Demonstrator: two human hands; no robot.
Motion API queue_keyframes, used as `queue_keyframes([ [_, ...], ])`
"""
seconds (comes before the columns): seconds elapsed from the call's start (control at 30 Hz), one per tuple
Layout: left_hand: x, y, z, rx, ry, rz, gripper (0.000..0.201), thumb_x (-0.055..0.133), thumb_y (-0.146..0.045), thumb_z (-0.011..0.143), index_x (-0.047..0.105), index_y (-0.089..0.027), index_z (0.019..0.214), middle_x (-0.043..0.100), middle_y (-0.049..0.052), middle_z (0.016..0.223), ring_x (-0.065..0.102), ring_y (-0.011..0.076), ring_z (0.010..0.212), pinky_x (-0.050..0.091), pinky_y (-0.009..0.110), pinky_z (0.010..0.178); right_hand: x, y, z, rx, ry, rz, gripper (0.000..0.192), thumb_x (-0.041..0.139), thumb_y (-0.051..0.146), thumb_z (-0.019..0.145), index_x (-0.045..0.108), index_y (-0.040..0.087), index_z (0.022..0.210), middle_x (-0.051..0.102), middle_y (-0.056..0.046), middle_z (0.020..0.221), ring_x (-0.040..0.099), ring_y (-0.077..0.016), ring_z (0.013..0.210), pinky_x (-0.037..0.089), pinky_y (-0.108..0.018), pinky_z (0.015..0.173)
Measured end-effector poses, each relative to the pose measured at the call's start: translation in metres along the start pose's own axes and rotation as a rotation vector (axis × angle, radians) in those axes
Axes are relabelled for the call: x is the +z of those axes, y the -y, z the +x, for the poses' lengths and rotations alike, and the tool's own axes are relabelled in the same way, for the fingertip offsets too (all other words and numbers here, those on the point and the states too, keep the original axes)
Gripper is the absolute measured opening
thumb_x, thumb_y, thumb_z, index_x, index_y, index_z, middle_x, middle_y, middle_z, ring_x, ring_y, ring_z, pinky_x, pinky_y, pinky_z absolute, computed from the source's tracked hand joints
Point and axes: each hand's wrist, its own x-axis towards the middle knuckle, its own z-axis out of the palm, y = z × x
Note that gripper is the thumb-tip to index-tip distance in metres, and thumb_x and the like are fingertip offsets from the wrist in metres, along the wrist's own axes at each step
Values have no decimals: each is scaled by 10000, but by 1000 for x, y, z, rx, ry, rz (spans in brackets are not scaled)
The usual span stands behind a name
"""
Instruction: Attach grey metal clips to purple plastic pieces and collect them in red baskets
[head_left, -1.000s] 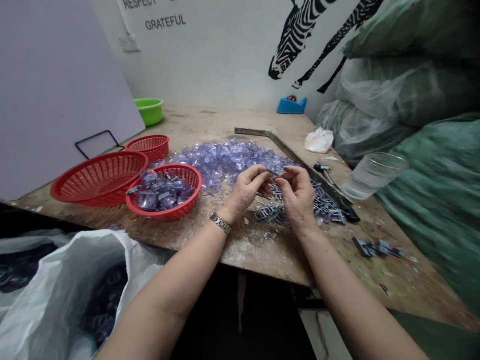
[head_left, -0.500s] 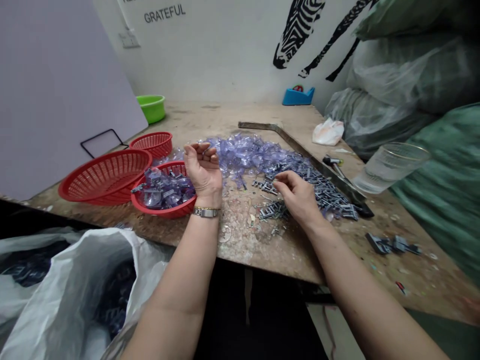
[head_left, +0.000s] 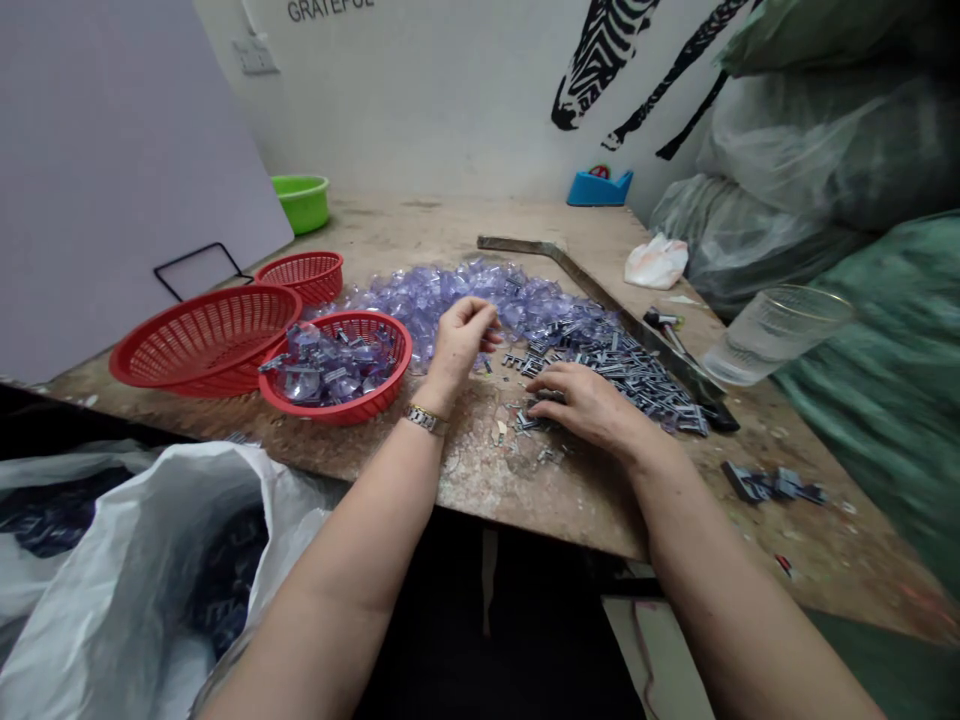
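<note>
Hands (head_left: pixel 459 345) (head_left: pixel 589 405) half-curled, grip unclear; red basket (head_left: pixel 367 406) beside left, bar (head_left: pixel 652 343) behind gray pieces (head_left: pixel 646 385).

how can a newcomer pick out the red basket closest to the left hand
On the wooden table, find the spread of clear purple pieces; left of it is a wide red basket, with a small red basket behind. The target basket sits between the wide red basket and the left hand. Its heap of purple and grey parts sets it apart from both.
</note>
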Motion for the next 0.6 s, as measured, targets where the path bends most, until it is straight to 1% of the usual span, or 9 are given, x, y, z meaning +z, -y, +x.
queue_keyframes([
  [0.07, 5, 5, -3, -45, 129, 110, 90, 531, -222, 802, 512, -168, 733, 558, -31, 663, 549, 56, 532, 410, 182, 501, -2, -1, -1, 0, 51, -16, 172, 738, 305, 725, 719, 233, 880, 658, -47, 907, 598, -228, 905, 450, -357, 829],
  [0.13, 8, 10, -5, -44, 237, 234, 86, 518, -206, 783, 525, -159, 711, 538, -36, 623, 523, 59, 515, 392, 184, 493, -3, 0, -1, 10, 99, -15, 143, 742, 292, 722, 718, 235, 851, 646, -37, 892, 595, -220, 891, 446, -349, 824],
  [0.2, 9, 12, -5, -28, 321, 337, 88, 528, -208, 769, 542, -154, 702, 523, -41, 598, 497, 61, 512, 376, 186, 495, -4, 1, -2, 27, 111, -12, 92, 751, 257, 706, 709, 233, 785, 634, -27, 852, 591, -207, 854, 443, -334, 795],
  [0.27, 8, 13, -6, -28, 381, 398, 92, 542, -214, 766, 550, -152, 699, 512, -45, 587, 476, 60, 510, 366, 187, 502, -5, 2, -1, 37, 91, -6, 78, 760, 224, 683, 688, 227, 713, 625, -17, 801, 584, -199, 822, 435, -318, 762],
  [0.37, 9, 12, -7, -69, 446, 441, 106, 548, -225, 779, 560, -150, 704, 508, -47, 582, 452, 58, 493, 360, 187, 501, -6, 4, -1, 48, 50, 35, 103, 744, 210, 678, 650, 219, 637, 615, 1, 728, 571, -182, 768, 413, -294, 713],
  [0.5, 10, 8, -12, -119, 518, 452, 136, 551, -259, 796, 595, -148, 731, 538, -32, 598, 469, 68, 502, 348, 190, 479, -6, 4, 0, 166, -18, 163, 99, 658, 215, 723, 623, 211, 630, 598, 31, 643, 535, -145, 648, 373, -265, 620],
  [0.6, 10, 4, -16, -146, 577, 422, 173, 554, -300, 808, 591, -152, 725, 531, -31, 577, 480, 74, 492, 343, 189, 455, -4, 3, 0, 243, -124, 254, 140, 619, 277, 743, 598, 206, 623, 571, 43, 586, 497, -132, 587, 354, -262, 585],
])
